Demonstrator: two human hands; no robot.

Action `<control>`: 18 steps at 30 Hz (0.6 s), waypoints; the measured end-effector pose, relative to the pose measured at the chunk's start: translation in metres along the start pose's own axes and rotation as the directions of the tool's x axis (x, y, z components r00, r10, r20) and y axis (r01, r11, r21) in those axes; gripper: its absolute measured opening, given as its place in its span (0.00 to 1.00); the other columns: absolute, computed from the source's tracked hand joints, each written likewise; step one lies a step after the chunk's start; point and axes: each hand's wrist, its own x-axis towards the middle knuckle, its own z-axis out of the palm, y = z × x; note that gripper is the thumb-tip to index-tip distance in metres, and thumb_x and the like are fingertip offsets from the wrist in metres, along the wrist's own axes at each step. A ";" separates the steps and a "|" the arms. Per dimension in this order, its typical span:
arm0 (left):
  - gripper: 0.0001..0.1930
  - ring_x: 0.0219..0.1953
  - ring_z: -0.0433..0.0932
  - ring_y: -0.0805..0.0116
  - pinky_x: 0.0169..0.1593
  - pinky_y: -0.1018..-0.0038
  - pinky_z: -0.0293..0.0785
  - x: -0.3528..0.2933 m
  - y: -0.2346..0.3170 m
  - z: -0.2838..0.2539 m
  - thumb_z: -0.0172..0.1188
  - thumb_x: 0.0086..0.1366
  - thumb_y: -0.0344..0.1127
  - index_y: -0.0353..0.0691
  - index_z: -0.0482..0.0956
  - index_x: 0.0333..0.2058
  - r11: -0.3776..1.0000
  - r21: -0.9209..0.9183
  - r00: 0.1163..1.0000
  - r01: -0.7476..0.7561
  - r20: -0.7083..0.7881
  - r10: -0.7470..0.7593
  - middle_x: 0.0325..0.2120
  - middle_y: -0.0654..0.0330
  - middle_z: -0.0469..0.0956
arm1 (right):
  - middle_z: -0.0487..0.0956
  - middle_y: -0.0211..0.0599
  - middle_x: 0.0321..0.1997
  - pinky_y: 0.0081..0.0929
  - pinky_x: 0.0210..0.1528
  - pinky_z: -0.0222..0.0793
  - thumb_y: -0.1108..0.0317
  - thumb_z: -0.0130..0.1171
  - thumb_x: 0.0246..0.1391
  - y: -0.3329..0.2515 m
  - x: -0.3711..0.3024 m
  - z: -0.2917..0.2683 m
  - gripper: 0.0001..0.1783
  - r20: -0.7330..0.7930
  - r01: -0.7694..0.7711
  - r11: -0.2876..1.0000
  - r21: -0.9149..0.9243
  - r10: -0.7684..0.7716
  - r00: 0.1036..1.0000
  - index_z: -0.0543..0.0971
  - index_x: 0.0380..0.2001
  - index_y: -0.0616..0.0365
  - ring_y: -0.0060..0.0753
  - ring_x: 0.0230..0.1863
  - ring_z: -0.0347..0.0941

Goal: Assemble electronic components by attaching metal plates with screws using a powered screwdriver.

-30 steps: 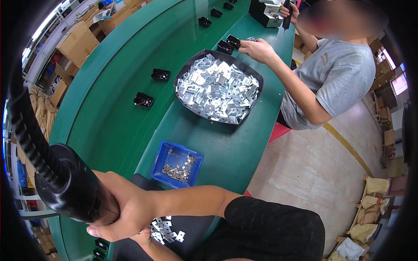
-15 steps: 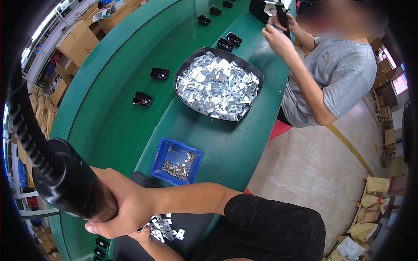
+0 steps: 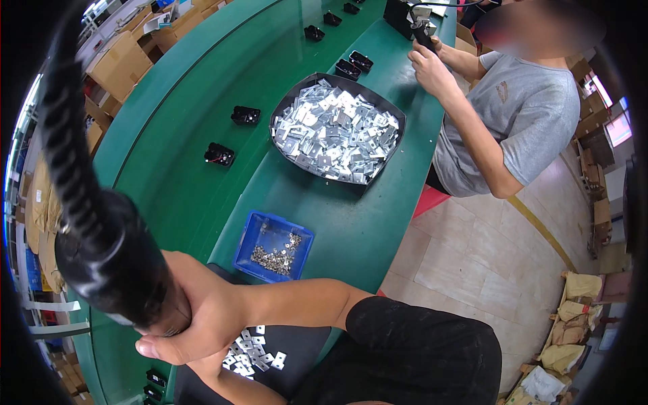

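Observation:
My right hand (image 3: 202, 307) is wrapped round the body of a black corded power screwdriver (image 3: 118, 266), its thick ribbed cord sleeve rising at the left. The tool's tip is hidden below the grip. Behind and under it, only the wrist part of my left hand (image 3: 210, 368) shows; its fingers are covered by my right hand. Loose silvery square metal plates with holes (image 3: 255, 352) lie next to my left forearm on a black mat (image 3: 307, 344). Beyond my right forearm sits a blue plastic bin (image 3: 248, 233) holding small metal fasteners.
A large black tray (image 3: 403, 128) heaped with metal plates stands on the green bench (image 3: 337, 223). Black housings (image 3: 219, 154) are spaced along the sunken green strip. At the far right a co-worker in a grey shirt (image 3: 520, 121) holds a dark tool. Cardboard boxes (image 3: 120, 71) stand at upper left.
The screwdriver and my right hand have shifted slightly right, and the cord sleeve has swung right. My left fingers have slipped out of sight behind my right hand. The co-worker's held tool has tilted.

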 end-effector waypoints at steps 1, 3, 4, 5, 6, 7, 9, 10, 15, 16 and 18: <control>0.54 0.56 0.67 0.60 0.58 0.65 0.64 0.003 -0.003 -0.004 0.80 0.38 0.49 0.29 0.58 0.58 0.999 0.044 1.000 -0.001 0.028 0.000 0.54 0.49 0.66 | 0.65 0.24 0.36 0.16 0.36 0.60 0.76 0.61 0.42 -0.002 -0.001 0.001 0.31 0.002 -0.007 1.000 0.002 0.007 1.000 0.63 0.52 0.60 0.15 0.35 0.60; 0.53 0.56 0.67 0.59 0.59 0.64 0.63 0.005 0.000 -0.001 0.80 0.38 0.48 0.28 0.58 0.57 0.998 0.050 0.998 0.029 0.060 -0.032 0.53 0.50 0.66 | 0.68 0.25 0.31 0.18 0.32 0.62 0.74 0.64 0.42 -0.010 -0.004 0.001 0.32 -0.010 -0.040 0.999 0.008 0.041 0.999 0.63 0.52 0.59 0.15 0.30 0.63; 0.52 0.56 0.67 0.59 0.59 0.64 0.63 0.008 0.005 0.003 0.80 0.39 0.47 0.28 0.59 0.56 0.997 0.056 0.993 0.053 0.100 -0.059 0.53 0.50 0.67 | 0.69 0.26 0.29 0.19 0.30 0.63 0.73 0.65 0.42 -0.011 -0.003 0.001 0.32 -0.018 -0.056 0.998 0.011 0.056 0.998 0.63 0.51 0.58 0.16 0.28 0.64; 0.52 0.56 0.67 0.60 0.59 0.65 0.62 0.009 0.010 0.010 0.80 0.39 0.47 0.28 0.59 0.57 0.999 0.034 0.995 0.040 0.094 -0.043 0.52 0.51 0.68 | 0.69 0.27 0.26 0.20 0.27 0.64 0.72 0.67 0.43 -0.010 -0.002 0.001 0.32 -0.026 -0.011 0.999 0.045 0.012 1.000 0.64 0.51 0.58 0.16 0.25 0.65; 0.52 0.56 0.67 0.60 0.59 0.65 0.62 0.010 0.016 0.018 0.80 0.39 0.47 0.28 0.59 0.57 0.999 0.031 0.995 0.045 0.090 -0.047 0.52 0.51 0.68 | 0.69 0.26 0.26 0.19 0.27 0.63 0.72 0.67 0.43 -0.011 -0.002 -0.001 0.32 -0.023 -0.006 1.000 0.031 0.006 1.000 0.63 0.52 0.58 0.15 0.25 0.64; 0.52 0.56 0.67 0.61 0.59 0.66 0.62 0.011 0.023 0.026 0.80 0.39 0.47 0.28 0.60 0.57 0.996 0.027 0.991 0.090 0.098 -0.092 0.52 0.51 0.68 | 0.69 0.26 0.26 0.19 0.27 0.63 0.72 0.66 0.43 -0.011 -0.002 -0.003 0.33 -0.026 0.014 1.000 -0.004 -0.014 1.000 0.63 0.53 0.59 0.15 0.25 0.64; 0.54 0.56 0.67 0.63 0.59 0.68 0.61 0.010 0.032 0.032 0.80 0.37 0.50 0.26 0.60 0.58 0.983 -0.020 0.977 0.180 0.119 -0.177 0.53 0.53 0.68 | 0.69 0.26 0.25 0.19 0.27 0.63 0.72 0.66 0.44 -0.013 -0.001 -0.005 0.34 -0.030 0.029 0.999 -0.043 -0.030 0.999 0.63 0.54 0.59 0.15 0.25 0.64; 0.54 0.56 0.67 0.63 0.59 0.68 0.61 0.010 0.030 0.032 0.80 0.37 0.50 0.26 0.60 0.58 0.983 -0.025 0.976 0.184 0.120 -0.179 0.53 0.53 0.68 | 0.69 0.26 0.25 0.19 0.28 0.62 0.71 0.67 0.44 -0.015 -0.001 -0.004 0.35 -0.044 -0.007 0.999 -0.043 0.005 0.999 0.63 0.55 0.60 0.15 0.25 0.64; 0.58 0.57 0.66 0.63 0.60 0.68 0.60 0.007 0.029 0.023 0.78 0.38 0.56 0.25 0.58 0.59 0.993 -0.051 0.988 0.111 0.111 -0.105 0.54 0.52 0.67 | 0.69 0.26 0.25 0.19 0.29 0.62 0.70 0.67 0.44 -0.007 0.000 -0.002 0.36 -0.065 0.000 0.999 -0.032 -0.002 0.998 0.63 0.56 0.62 0.14 0.26 0.64; 0.58 0.57 0.66 0.63 0.60 0.68 0.60 0.007 0.028 0.023 0.78 0.38 0.56 0.25 0.58 0.59 0.992 -0.052 0.988 0.115 0.111 -0.108 0.54 0.52 0.67 | 0.69 0.26 0.25 0.19 0.29 0.62 0.70 0.67 0.44 -0.008 0.000 -0.002 0.37 -0.059 -0.007 0.998 -0.058 0.003 0.998 0.63 0.56 0.62 0.14 0.26 0.64; 0.59 0.58 0.65 0.62 0.61 0.68 0.58 0.006 0.027 0.024 0.78 0.37 0.58 0.24 0.58 0.60 0.994 -0.042 0.992 0.101 0.083 -0.097 0.55 0.52 0.66 | 0.69 0.25 0.25 0.18 0.29 0.62 0.70 0.67 0.44 -0.008 0.000 -0.002 0.37 -0.056 -0.015 0.996 -0.084 0.011 0.998 0.62 0.56 0.62 0.14 0.26 0.64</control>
